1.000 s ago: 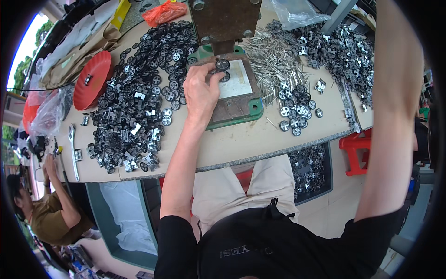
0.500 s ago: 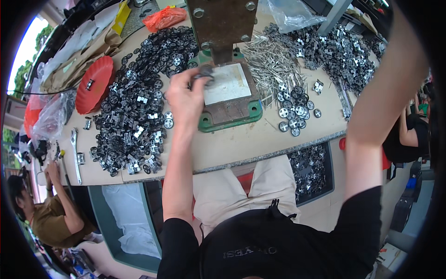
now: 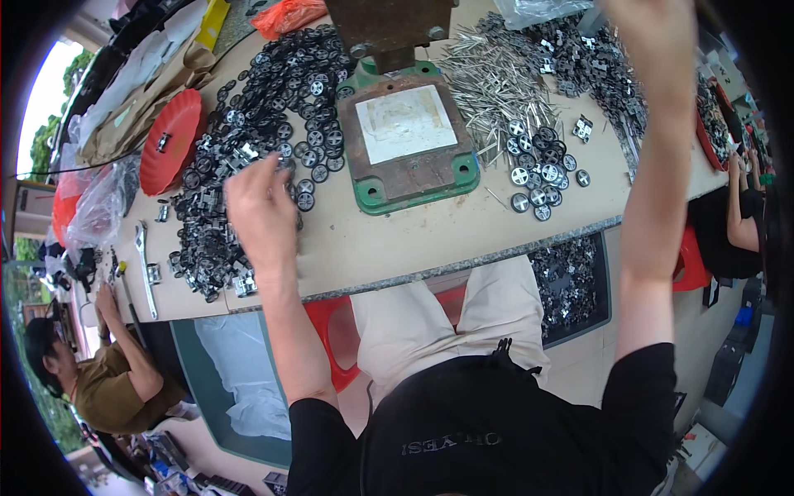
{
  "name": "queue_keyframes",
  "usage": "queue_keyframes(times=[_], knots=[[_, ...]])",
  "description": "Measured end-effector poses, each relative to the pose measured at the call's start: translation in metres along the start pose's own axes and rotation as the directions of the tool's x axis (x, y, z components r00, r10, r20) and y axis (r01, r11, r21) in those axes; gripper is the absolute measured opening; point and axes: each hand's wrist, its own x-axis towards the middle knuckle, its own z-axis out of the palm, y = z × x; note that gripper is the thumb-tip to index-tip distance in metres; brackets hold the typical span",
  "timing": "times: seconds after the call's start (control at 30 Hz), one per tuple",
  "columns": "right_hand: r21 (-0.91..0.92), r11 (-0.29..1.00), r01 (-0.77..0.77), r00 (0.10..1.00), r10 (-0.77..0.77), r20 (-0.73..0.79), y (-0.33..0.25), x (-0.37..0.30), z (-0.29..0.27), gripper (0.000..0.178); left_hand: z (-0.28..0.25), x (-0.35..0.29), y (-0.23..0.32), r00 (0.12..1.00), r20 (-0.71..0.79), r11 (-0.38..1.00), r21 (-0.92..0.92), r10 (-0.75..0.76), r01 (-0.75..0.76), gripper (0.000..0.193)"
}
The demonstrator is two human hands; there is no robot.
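My left hand [image 3: 263,207] hovers over a heap of small black-and-silver wheeled parts [image 3: 207,240] left of the press. Its fingers look loosely bent and apart, with nothing visible in them. My right arm stretches up at the right, and the right hand [image 3: 649,25] is blurred and cut off by the upper edge, its fingers hidden. Between my arms stands a press with a green-and-brown base [image 3: 413,178]. On that base lies a bare white plate [image 3: 405,124], below the brown press head [image 3: 389,25].
Black wheels [image 3: 306,83] spread behind the left heap. Right of the press lie metal pins [image 3: 496,74], several wheels [image 3: 542,174] and a dark heap of small parts [image 3: 571,62]. A red dish [image 3: 172,140] and wrench [image 3: 145,269] lie left. A co-worker [image 3: 116,372] sits left.
My left hand has moved from the white plate leftward to the heap, and the dark wheeled part it held no longer shows. My right hand has come into view at the top.
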Motion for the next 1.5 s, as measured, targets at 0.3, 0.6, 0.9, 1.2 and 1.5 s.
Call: queue_keyframes(times=[0.3,0.6,0.9,1.2,1.5], knots=[[-0.150,0.768,-0.622,0.590,0.586,0.555,0.002,-0.167,0.077,0.010,0.039,-0.006,0.004,0.936,0.339,0.964,0.203,0.095,-0.171,0.016],[-0.274,0.865,-0.420,0.623,0.494,0.606,-0.001,-0.179,0.096,0.007,0.026,-0.015,0.025,0.989,0.131,0.980,-0.181,-0.064,0.087,0.010],[0.599,0.099,-0.794,0.541,0.564,0.624,-0.049,-0.167,0.103,0.014,0.038,-0.090,0.079,0.597,0.799,-0.590,-0.446,0.077,0.673,0.018],[0.645,-0.112,-0.756,0.516,0.503,0.693,-0.057,-0.173,0.109,0.011,0.041,-0.091,0.101,0.550,0.835,-0.384,-0.503,0.015,0.774,0.041],[0.757,0.056,-0.651,0.638,0.580,0.506,-0.058,-0.188,0.115,0.012,0.043,-0.097,0.097,0.577,0.806,-0.605,-0.397,0.129,0.690,0.040]])
